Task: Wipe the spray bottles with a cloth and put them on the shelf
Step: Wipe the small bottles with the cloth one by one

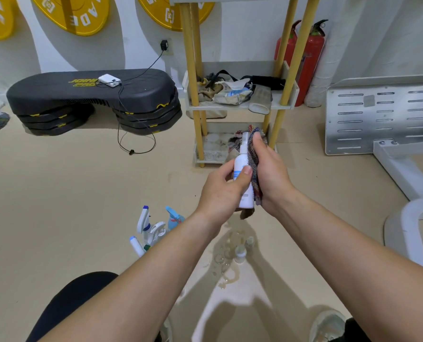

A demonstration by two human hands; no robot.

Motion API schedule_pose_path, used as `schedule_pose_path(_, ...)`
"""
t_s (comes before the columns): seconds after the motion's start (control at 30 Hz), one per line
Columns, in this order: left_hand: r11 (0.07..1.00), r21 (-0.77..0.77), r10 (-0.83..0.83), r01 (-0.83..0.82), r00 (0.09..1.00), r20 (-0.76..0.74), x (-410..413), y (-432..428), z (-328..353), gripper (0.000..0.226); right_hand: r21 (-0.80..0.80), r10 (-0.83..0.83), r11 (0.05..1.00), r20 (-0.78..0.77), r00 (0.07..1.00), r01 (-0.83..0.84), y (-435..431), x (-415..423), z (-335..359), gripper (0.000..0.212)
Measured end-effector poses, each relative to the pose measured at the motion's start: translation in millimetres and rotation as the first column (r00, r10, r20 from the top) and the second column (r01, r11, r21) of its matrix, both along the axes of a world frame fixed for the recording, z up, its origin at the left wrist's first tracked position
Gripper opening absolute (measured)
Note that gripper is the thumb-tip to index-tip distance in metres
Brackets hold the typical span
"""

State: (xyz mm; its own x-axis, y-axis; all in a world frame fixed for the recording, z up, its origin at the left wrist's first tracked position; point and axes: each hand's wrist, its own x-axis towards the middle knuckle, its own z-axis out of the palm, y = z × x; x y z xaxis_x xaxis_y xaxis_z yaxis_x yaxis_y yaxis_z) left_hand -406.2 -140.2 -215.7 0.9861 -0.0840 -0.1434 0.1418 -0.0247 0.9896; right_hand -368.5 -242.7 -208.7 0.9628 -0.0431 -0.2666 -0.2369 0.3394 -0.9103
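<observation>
Early stage: left hand [220,191] fingers curl round white spray bottle [241,166] held mid-air before the shelf [230,107], right hand [270,174] fingers clamp cloth [254,166] against it, other bottles [153,228] sit on floor [82,193], none visibly on shelf yet.

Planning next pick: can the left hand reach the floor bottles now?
Likely not yet: the left hand grips the white bottle. Otherwise the floor bottles sit unobstructed just below it.

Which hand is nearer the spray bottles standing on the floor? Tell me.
Left. The left hand is just above-right of the floor bottles; the right hand lies farther right.
</observation>
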Motion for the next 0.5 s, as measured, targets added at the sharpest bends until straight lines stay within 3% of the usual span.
schedule_pose_path(0.17, 0.970, -0.038, -0.243, 0.239, 0.956, -0.164, 4.0, 19.1, 9.2, 0.021, -0.136, 0.146, 0.983, 0.154, 0.977, -0.126, -17.7, 4.0, 2.5, 0.013)
schedule_pose_path(0.23, 0.945, -0.094, -0.325, 0.312, 0.917, -0.231, 8.3, 26.4, 9.6, 0.020, -0.100, 0.187, 0.980, 0.159, 0.969, -0.172, -22.5, 4.1, 4.7, 0.014)
schedule_pose_path(0.37, 0.880, -0.295, -0.452, 0.371, 0.846, -0.284, 12.6, 36.8, 10.0, 0.026, 0.045, 0.263, 0.963, 0.081, 0.961, -0.267, -29.0, 4.0, 12.4, 0.035)
schedule_pose_path(0.5, 0.894, -0.176, -0.443, 0.411, 0.868, -0.223, 12.9, 38.9, 8.0, 0.029, 0.220, 0.394, 0.900, -0.038, 0.918, -0.377, -30.5, 2.1, 15.3, 0.059)
